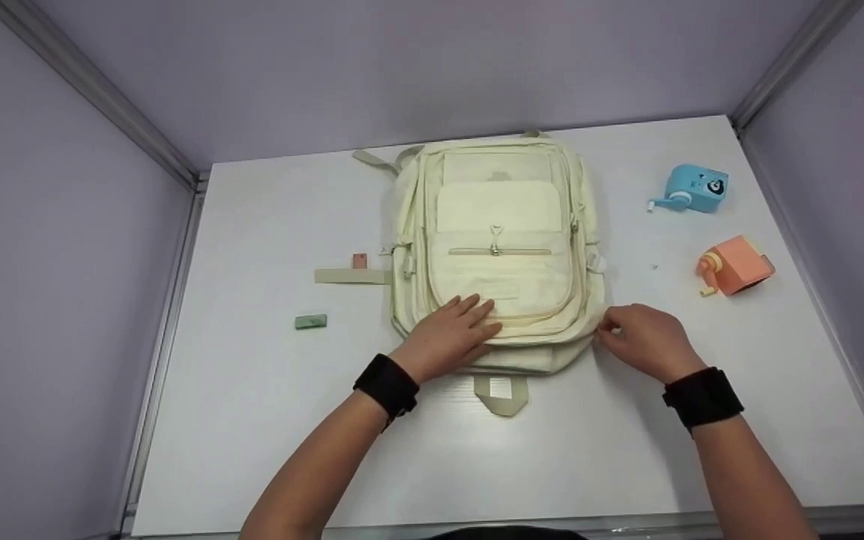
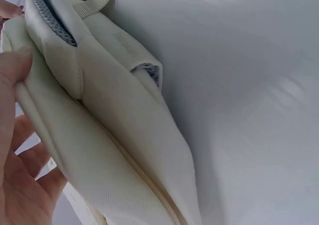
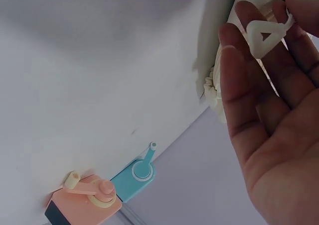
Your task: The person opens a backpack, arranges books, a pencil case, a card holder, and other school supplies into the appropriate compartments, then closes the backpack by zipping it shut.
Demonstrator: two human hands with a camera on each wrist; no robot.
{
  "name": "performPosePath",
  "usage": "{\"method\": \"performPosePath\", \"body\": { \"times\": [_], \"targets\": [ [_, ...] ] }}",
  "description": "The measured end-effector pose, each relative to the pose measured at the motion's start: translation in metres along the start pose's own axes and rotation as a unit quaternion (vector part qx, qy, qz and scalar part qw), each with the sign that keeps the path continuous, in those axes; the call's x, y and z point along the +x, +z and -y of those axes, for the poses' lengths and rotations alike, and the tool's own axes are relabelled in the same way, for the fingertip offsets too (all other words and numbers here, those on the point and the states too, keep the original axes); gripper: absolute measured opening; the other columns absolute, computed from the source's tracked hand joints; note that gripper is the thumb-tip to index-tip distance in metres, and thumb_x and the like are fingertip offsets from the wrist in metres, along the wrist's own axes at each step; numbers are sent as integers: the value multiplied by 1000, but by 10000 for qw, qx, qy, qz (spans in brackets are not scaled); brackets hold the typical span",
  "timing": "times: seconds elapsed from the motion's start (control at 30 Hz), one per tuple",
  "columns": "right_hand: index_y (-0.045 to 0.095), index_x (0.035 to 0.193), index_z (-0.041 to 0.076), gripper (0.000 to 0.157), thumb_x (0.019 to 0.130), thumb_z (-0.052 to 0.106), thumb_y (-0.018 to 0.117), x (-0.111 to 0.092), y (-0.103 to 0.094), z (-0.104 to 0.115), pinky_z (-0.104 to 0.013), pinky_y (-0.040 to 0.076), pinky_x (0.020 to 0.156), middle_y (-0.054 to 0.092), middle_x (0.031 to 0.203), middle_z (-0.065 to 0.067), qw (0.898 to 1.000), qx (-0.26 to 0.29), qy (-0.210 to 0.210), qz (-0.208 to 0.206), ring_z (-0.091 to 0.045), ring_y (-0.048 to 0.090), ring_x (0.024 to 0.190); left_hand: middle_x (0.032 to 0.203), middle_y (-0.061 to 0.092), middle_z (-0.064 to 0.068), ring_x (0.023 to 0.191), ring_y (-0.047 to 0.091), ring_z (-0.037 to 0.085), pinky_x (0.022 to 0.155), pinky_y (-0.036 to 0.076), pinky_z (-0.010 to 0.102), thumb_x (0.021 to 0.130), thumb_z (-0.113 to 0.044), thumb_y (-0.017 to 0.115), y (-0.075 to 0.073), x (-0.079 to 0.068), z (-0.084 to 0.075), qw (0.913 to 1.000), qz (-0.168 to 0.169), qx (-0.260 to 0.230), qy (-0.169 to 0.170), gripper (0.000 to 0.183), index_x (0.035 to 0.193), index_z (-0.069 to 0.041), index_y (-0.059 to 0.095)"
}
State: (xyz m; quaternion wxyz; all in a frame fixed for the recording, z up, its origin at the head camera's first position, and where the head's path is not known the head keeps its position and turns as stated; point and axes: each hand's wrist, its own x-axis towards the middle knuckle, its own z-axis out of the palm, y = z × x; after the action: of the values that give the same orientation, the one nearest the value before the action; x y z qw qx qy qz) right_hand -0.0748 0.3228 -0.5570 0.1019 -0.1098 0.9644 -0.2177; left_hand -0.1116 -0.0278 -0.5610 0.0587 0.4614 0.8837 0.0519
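The table (image 1: pixel 252 450) is white and has a flat, smooth top. Around its middle lies a cream backpack (image 1: pixel 503 277), with its front side up; one beige strap (image 1: pixel 353 277) stretches out on the table at the left, and a loop (image 1: pixel 505 407) lies at the near end. Beside this strap there is a small reddish block (image 1: pixel 359 260), perhaps partly under it. A green block (image 1: pixel 310 322) lies nearer to the front edge. At the right are a blue crank device (image 1: pixel 694 187) and, nearer, an orange crank device (image 1: pixel 736 266).
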Motion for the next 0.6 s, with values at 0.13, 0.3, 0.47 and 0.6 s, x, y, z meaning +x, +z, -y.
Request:
{"method": "performPosePath", "body": {
  "times": [0.13,0.3,0.47,0.6],
  "targets": [
    [70,84,14,9,93,16,71,-2,-1,-2,-39,47,62,67,77,1,9998,-121,72,-168,-17,57,68,156,46,8,148,36,27,120,29,41,110,-33,48,-4,9,-3,9996,11,-146,-235,41,147,-19,58],
    [63,75,15,18,91,14,72,-7,5,6,-34,39,55,57,66,4,9986,-355,-93,-384,-14,48,59,154,50,6,146,40,26,118,33,40,112,-27,45,-10,13,-4,9992,171,-98,-349,38,145,-16,59],
    [61,74,16,20,90,13,73,-14,11,22,-33,38,54,55,64,5,9980,-400,-199,-454,-13,47,59,156,48,6,148,36,25,120,30,39,113,-29,40,-15,15,-3,9968,476,-379,-515,40,146,-15,56],
    [63,74,17,20,89,12,74,-17,14,37,-33,39,54,56,65,7,9974,-328,-283,-578,-12,47,59,157,46,5,149,34,24,121,27,38,113,-29,39,-18,15,-2,9944,643,-541,-633,41,147,-15,55]
  ]
}}
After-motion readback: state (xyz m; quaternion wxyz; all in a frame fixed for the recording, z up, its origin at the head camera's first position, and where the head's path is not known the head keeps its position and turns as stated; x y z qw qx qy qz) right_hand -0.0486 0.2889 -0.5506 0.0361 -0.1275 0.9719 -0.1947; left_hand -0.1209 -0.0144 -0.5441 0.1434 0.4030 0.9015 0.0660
